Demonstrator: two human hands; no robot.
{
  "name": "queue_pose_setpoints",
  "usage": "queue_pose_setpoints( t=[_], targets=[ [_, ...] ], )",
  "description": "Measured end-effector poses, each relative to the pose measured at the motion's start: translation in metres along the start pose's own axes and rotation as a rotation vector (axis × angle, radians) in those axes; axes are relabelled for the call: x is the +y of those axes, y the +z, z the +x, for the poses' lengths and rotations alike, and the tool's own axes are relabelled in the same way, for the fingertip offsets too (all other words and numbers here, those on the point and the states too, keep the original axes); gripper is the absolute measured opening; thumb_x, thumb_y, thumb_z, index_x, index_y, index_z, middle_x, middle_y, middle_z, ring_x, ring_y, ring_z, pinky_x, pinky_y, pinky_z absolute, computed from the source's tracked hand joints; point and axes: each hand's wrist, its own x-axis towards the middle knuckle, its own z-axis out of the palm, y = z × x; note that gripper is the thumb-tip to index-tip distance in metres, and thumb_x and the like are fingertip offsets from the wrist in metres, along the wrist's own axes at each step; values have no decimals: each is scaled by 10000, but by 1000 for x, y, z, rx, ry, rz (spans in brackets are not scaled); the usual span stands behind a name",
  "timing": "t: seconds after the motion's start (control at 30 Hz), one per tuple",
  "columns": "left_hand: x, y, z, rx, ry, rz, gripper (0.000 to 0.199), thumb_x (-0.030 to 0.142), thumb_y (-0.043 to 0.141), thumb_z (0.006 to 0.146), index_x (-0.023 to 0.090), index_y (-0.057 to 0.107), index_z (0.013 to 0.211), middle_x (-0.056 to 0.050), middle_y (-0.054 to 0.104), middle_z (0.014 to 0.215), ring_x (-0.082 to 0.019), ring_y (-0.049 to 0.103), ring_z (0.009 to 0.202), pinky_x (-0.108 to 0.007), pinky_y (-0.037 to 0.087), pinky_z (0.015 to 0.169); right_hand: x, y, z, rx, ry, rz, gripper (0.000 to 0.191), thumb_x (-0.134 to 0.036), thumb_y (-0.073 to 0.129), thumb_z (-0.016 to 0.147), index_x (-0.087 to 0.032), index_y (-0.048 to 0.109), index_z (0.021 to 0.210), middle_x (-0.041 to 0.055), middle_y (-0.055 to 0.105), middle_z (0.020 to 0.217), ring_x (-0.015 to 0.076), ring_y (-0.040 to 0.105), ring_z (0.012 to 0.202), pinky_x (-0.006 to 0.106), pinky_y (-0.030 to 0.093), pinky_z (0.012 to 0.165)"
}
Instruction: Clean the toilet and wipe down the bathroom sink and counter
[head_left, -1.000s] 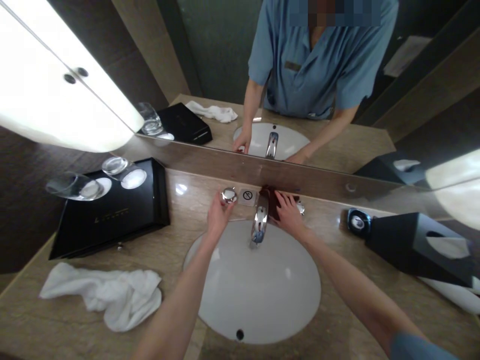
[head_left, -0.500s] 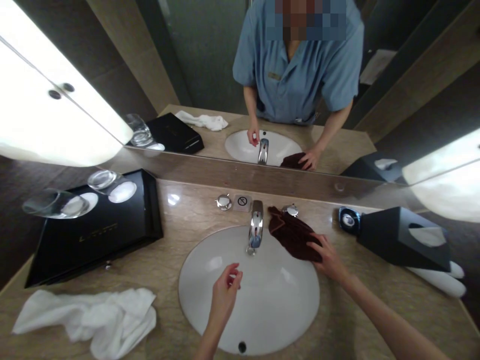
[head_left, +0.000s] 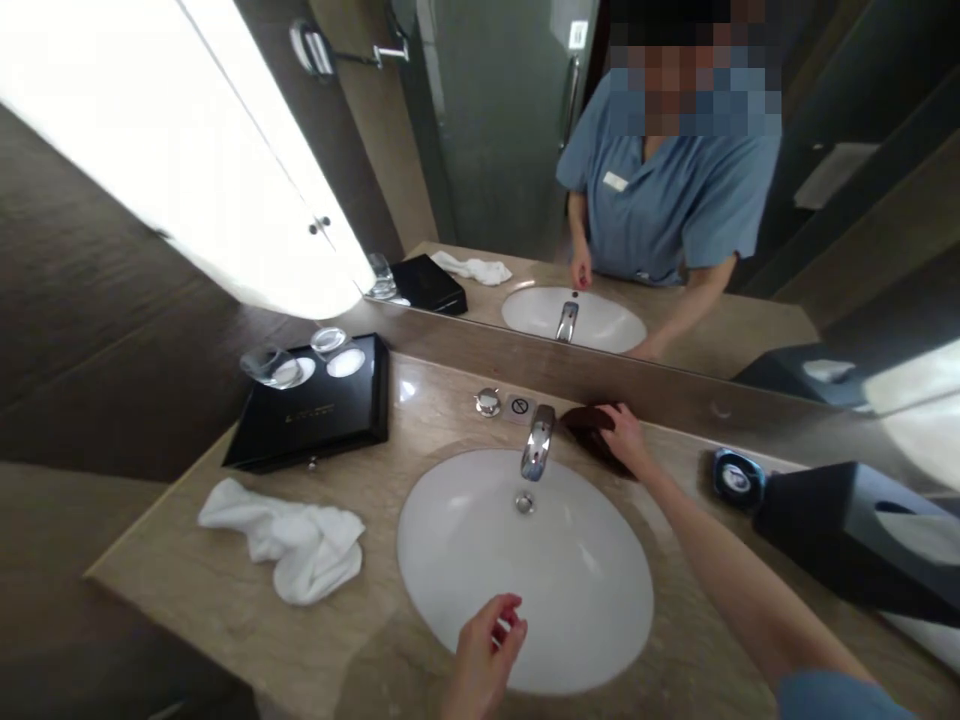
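My right hand (head_left: 624, 438) presses a dark brown cloth (head_left: 587, 424) onto the stone counter just right of the chrome tap (head_left: 538, 443), over the spot of the right tap knob. My left hand (head_left: 484, 655) hovers over the near rim of the white oval basin (head_left: 465, 540), fingers loosely curled with fingertips pinched; I cannot see anything in it. The left chrome knob (head_left: 488, 402) and a small no-smoking sign (head_left: 519, 406) sit behind the basin.
A crumpled white towel (head_left: 289, 535) lies on the counter at the left. A black tray (head_left: 315, 418) with two upturned glasses (head_left: 271, 366) stands at the back left. A black tissue box (head_left: 855, 535) and a small round dish (head_left: 738, 478) are at the right. The mirror (head_left: 480, 150) runs behind.
My right hand slid the brown cloth back toward the mirror beside the tap. My left hand withdrew from the left knob to the basin's near edge. My view pulled back and turned left.
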Motion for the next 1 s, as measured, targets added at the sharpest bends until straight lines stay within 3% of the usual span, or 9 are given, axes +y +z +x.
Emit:
queue_pose_setpoints(
  t=[0.13, 0.23, 0.3, 0.4, 0.53, 0.63, 0.8, 0.9, 1.0],
  targets=[
    [-17, -9, -26, 55, -35, 2, 549, 552, 570, 802, 139, 731, 1127, -107, 720, 940, -186, 603, 690, -327, 470, 659, -11, -32, 2, 75, -68, 56, 410, -68, 565, 791, -152, 739, 1153, 128, 660, 994, 250, 636, 899, 400, 550, 896],
    [-17, -21, -28, 52, -37, 50, 542, 535, 556, 803, 131, 724, 1124, -125, 728, 953, -212, 641, 724, -351, 495, 694, -72, -67, 17, 148, -178, 73, 534, -67, 590, 798, -193, 662, 1312, 147, 613, 1221, 272, 618, 1093, 401, 523, 992],
    [-9, -29, -22, 22, -14, 90, 519, 500, 546, 808, 126, 715, 1126, -134, 734, 970, -217, 660, 733, -352, 497, 693, -124, -74, 35, 101, -267, -53, 644, -58, 588, 830, -197, 548, 1458, 170, 529, 1402, 303, 538, 1266, 422, 486, 1068],
    [8, -38, -11, -49, 70, 138, 480, 446, 542, 834, 125, 705, 1152, -138, 738, 999, -219, 678, 771, -348, 508, 713, -191, -48, 64, -156, -285, -316, 605, -3, 565, 846, -172, 593, 1426, 207, 531, 1430, 363, 499, 1300, 512, 474, 1048],
    [22, -67, -6, -134, 212, 178, 397, 357, 557, 877, 143, 710, 1174, -129, 732, 1025, -218, 675, 825, -374, 532, 825, -236, 31, 69, -389, -66, -409, 245, -26, 612, 849, -71, 766, 1034, 249, 669, 1187, 365, 626, 1088, 535, 533, 931],
    [14, -120, -3, -83, 302, 181, 343, 351, 566, 904, 167, 731, 1141, -134, 725, 1057, -245, 680, 923, -402, 543, 897, -255, 79, 41, -312, 118, -462, 370, -17, 405, 940, 31, 715, 1137, 347, 570, 1319, 411, 584, 1186, 575, 522, 950],
    [-27, -254, 17, 262, 396, 271, 350, 462, 554, 935, 221, 757, 1085, -128, 738, 1134, -308, 677, 1106, -482, 539, 1007, -294, 116, -9, -187, 249, -442, 397, -16, 388, 914, -20, 662, 1200, 299, 522, 1329, 380, 531, 1197, 483, 559, 895],
    [-43, -321, 34, 505, 534, 527, 463, 573, 538, 940, 199, 754, 1107, -148, 726, 1146, -349, 647, 1112, -540, 525, 1022, -332, 143, -32, -234, 118, -349, 427, -21, 526, 816, -118, 654, 1211, 204, 491, 1434, 337, 472, 1264, 452, 522, 1020],
    [-48, -358, 54, 701, 579, 876, 649, 644, 435, 962, 123, 741, 1196, -220, 651, 1300, -425, 565, 1175, -640, 486, 1026, -380, 181, -65, -350, -123, -191, 435, -148, 676, 753, -249, 657, 1176, 53, 452, 1532, 303, 415, 1332, 427, 496, 1078]
  ],
)
